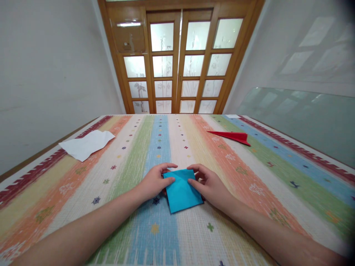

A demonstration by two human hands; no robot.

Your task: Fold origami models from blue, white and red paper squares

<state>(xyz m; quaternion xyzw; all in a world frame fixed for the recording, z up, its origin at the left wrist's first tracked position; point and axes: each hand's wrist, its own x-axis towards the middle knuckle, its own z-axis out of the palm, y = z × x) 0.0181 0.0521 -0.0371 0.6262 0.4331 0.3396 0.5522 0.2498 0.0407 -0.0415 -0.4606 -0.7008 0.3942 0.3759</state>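
A small square of folded blue paper (183,193) is held slightly tilted above the tablecloth, close to the middle of the table's near part. My left hand (155,181) grips its left edge, thumb on the front face and the other fingers behind. At the upper right edge, my right hand (209,183) pinches the paper the same way, its thumb on the front and its index finger at the top corner. The paper hides part of the fingers behind it.
A striped, patterned tablecloth (133,162) covers the table. A white sheet of paper (87,144) lies at the left, and a red paper plane (231,136) at the right. Wooden doors with glass panes (177,66) stand beyond. A glass board (302,114) leans along the right wall.
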